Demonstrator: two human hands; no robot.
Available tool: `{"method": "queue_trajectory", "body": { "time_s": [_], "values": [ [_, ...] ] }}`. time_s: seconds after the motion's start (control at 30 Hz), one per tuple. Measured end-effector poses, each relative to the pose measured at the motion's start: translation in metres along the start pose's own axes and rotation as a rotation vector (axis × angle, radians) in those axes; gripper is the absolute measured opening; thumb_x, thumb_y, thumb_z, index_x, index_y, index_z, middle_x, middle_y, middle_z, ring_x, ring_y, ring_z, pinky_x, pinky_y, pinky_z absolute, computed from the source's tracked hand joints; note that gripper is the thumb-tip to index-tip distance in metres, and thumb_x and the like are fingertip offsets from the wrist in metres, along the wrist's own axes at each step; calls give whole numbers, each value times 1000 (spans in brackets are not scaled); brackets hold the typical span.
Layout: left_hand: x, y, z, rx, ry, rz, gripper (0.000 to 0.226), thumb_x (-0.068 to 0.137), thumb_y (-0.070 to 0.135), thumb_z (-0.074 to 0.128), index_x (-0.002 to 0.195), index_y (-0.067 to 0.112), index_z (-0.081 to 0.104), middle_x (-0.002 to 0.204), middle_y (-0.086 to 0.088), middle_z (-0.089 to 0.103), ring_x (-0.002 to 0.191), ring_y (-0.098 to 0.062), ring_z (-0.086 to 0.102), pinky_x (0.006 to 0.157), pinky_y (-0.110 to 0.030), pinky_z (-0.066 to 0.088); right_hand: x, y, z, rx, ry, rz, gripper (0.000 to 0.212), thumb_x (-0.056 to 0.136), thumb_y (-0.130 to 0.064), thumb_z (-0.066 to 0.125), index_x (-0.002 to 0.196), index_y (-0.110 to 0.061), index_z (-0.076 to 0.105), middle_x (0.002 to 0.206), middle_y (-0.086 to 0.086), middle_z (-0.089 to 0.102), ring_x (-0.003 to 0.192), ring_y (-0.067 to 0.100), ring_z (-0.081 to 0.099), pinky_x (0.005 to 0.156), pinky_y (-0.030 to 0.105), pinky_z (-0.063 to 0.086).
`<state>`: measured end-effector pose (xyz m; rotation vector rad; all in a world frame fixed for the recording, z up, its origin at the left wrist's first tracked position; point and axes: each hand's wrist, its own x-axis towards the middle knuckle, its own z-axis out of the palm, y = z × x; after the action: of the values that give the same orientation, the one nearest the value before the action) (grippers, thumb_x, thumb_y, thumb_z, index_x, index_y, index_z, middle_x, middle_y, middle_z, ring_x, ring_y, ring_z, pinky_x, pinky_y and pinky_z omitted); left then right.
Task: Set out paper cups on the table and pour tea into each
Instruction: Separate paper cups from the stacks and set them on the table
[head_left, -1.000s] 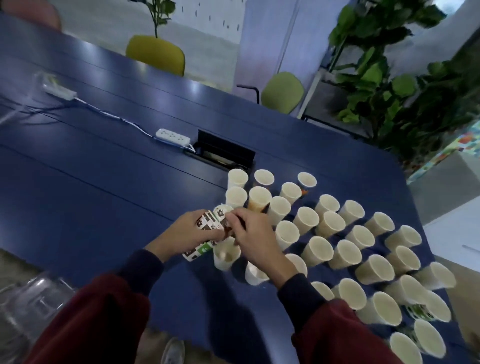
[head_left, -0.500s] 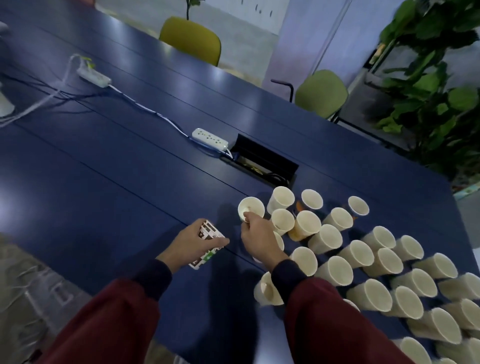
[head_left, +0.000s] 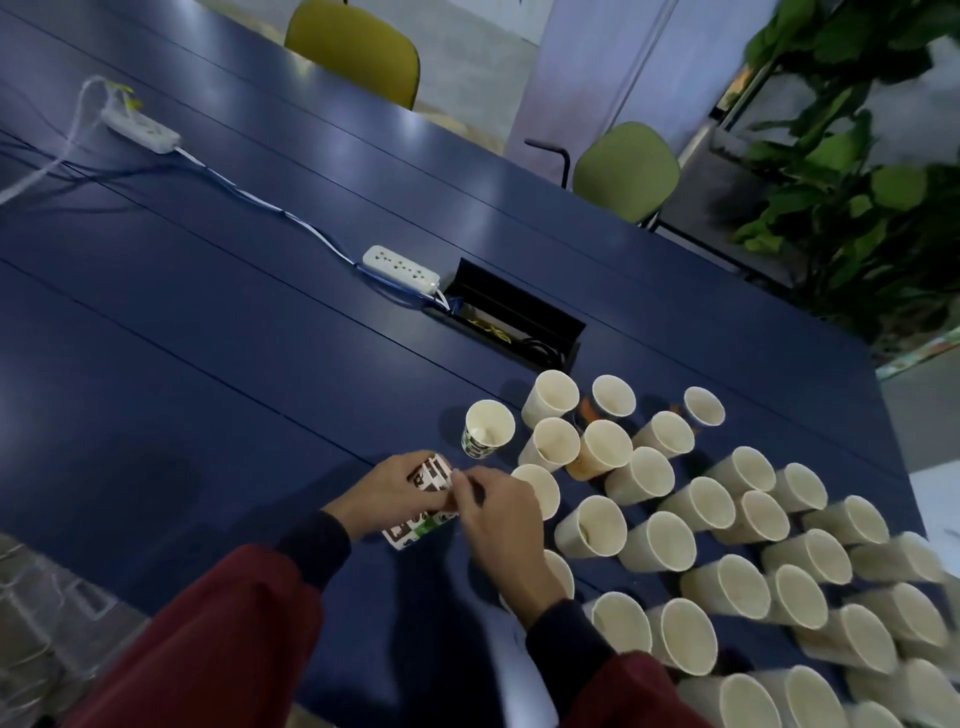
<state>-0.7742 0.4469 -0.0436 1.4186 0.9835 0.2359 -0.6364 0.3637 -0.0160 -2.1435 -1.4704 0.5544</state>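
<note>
Already back at the cup stack (head_left: 431, 475): held sideways in left hand (head_left: 387, 493), fingers wrapped round it, near the table (head_left: 208, 338) edge; pinched its top rim with right hand (head_left: 501, 525), forearms converging. Released printed cup (head_left: 487, 431) half a second prior, left upright just beside the cup cluster (head_left: 649, 478). Meant one more set out, next being peeled; pouring looked yet to start.

Matt paper cups (head_left: 647, 476) on smooth, faintly glossy table (head_left: 208, 312).
</note>
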Motion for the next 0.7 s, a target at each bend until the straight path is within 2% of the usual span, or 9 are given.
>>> {"method": "queue_trajectory", "body": {
  "time_s": [0.07, 0.2, 0.27, 0.4, 0.5, 0.6, 0.7],
  "values": [
    [1, 4, 2, -9, -1, 15, 32, 71, 33, 82, 99, 22, 70, 92, -4, 75, 81, -18, 71, 80, -41, 58, -2, 2, -2, 19, 1, -16, 36, 99, -40, 47, 81, -17, 67, 79, 3, 70, 69, 18, 56, 68, 41, 45],
    [-2, 11, 4, -25, 18, 36, 52, 57, 47, 77, 98, 16, 69, 89, -5, 75, 74, -12, 68, 71, -31, 56, 0, -1, -9, 68, 3, -57, 33, 96, -41, 43, 74, -21, 55, 68, -1, 59, 62, 18, 48, 63, 38, 39],
    [-6, 12, 7, -33, 18, 42, 52, 58, 49, 77, 96, 15, 69, 87, -3, 75, 73, -11, 68, 70, -29, 55, -1, 1, -10, 72, 32, -61, 34, 99, -38, 44, 77, -15, 57, 70, 4, 63, 63, 21, 51, 63, 39, 40],
    [-13, 1, 10, 0, 61, -11, 37, 70, 43, 86, 95, 21, 69, 87, 2, 76, 74, -11, 70, 70, -30, 55, 0, 9, -21, 73, 155, -25, 31, 106, -28, 47, 89, -9, 64, 76, 7, 68, 68, 24, 59, 63, 42, 44],
    [-18, -13, 6, 14, 188, -90, 53, 64, 59, 87, 93, 19, 67, 84, 3, 75, 73, -11, 69, 64, -26, 54, -4, 12, -30, 44, 201, -60, 27, 105, -26, 49, 90, -10, 64, 78, 5, 67, 68, 22, 58, 61, 40, 44],
    [-27, -19, 5, 4, 283, -145, 65, 58, 65, 87, 97, 19, 63, 88, 2, 73, 79, -15, 71, 65, -28, 55, -12, 11, -20, 22, 71, -79, 20, 103, -20, 50, 100, -8, 66, 80, 11, 68, 70, 28, 58, 64, 39, 43],
    [-34, -17, 10, 25, 288, -148, 64, 59, 62, 88, 98, 19, 62, 91, 1, 72, 83, -16, 70, 70, -30, 57, -23, 13, -3, 45, -137, -47, 25, 102, -18, 48, 124, -8, 58, 95, 17, 71, 89, 38, 63, 80, 45, 49]
  ]
}}
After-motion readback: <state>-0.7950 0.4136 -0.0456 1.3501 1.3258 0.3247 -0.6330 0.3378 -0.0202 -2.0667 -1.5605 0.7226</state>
